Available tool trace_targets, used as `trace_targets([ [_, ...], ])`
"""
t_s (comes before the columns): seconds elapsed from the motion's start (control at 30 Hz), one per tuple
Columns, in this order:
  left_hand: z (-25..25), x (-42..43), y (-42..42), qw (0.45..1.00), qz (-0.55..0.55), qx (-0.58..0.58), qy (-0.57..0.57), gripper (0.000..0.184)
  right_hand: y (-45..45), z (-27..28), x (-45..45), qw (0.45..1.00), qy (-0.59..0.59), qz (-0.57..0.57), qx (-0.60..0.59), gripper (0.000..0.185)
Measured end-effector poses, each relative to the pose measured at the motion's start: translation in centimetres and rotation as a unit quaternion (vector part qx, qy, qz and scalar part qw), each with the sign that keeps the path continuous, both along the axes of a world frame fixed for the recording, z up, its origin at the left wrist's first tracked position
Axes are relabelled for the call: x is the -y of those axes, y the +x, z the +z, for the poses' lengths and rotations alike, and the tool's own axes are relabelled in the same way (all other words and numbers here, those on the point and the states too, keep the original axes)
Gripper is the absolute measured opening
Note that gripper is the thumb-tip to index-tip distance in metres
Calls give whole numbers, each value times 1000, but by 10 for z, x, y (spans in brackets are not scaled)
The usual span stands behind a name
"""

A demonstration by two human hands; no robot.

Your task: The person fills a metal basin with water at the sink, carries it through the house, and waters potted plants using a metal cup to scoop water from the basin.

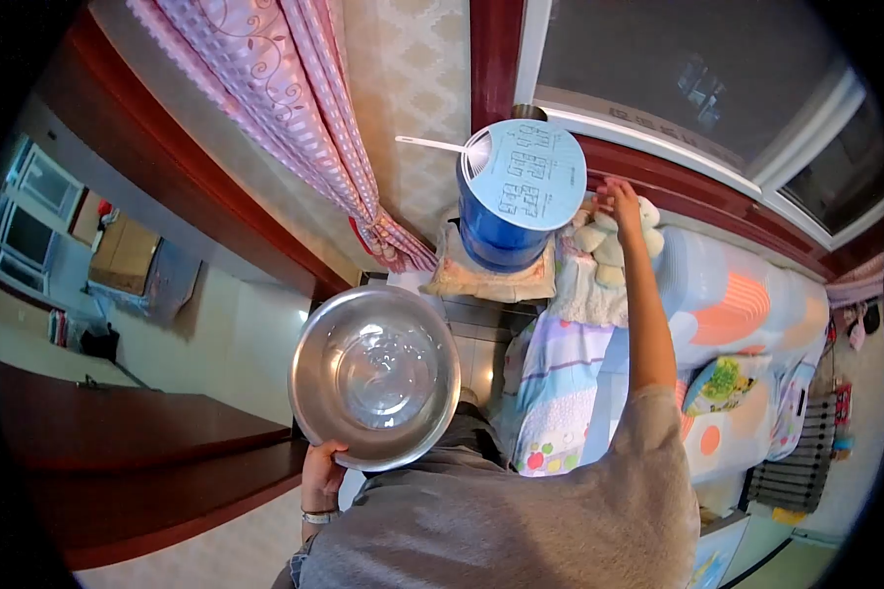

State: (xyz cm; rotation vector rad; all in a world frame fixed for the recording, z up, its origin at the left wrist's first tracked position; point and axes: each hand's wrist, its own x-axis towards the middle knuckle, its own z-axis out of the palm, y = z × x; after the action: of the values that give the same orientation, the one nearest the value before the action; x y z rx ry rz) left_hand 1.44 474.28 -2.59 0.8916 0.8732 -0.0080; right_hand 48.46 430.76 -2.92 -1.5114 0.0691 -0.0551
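My left hand (324, 473) grips the near rim of a shiny metal basin (309, 368), its thumb over the edge. Clear water (388, 373) appears to lie in the bottom, with light reflecting off it. My right arm stretches forward, and my right hand (616, 201) is raised with its fingers apart and nothing in them. It overlaps a pale plush toy (609, 265); whether they touch I cannot tell. Just left of that hand stands a blue bucket (506, 236), with a light-blue round hand fan (530, 177) with a white handle lying across its top.
Under the bucket is a cloth-covered stand (486, 275). A sofa with patterned covers (697, 285) runs along the right, below a window (658, 79). A pink curtain (295, 108) hangs ahead on the left. Dark red wooden furniture (138, 422) and a doorway are at the left.
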Motion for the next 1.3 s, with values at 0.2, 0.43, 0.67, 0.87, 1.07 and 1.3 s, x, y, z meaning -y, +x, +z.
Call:
trace_targets([
  [0.2,42,29,55,998,25,-8,-51,41,146,-47,-16,989,-92,85,77,31],
  [0.43,42,35,72,998,52,0,-24,39,170,-45,-43,968,-121,215,47,28],
  [0.67,34,25,82,995,78,0,-61,36,154,-22,-55,959,-99,251,84,17],
  [0.87,40,14,86,993,100,-18,-57,38,128,-16,-11,991,-8,130,-4,14],
  [1.07,47,5,89,992,119,-2,-48,37,62,2,67,997,-12,-40,68,16],
  [1.3,36,-23,70,994,105,16,-37,29,-60,155,34,976,-124,-61,168,19],
])
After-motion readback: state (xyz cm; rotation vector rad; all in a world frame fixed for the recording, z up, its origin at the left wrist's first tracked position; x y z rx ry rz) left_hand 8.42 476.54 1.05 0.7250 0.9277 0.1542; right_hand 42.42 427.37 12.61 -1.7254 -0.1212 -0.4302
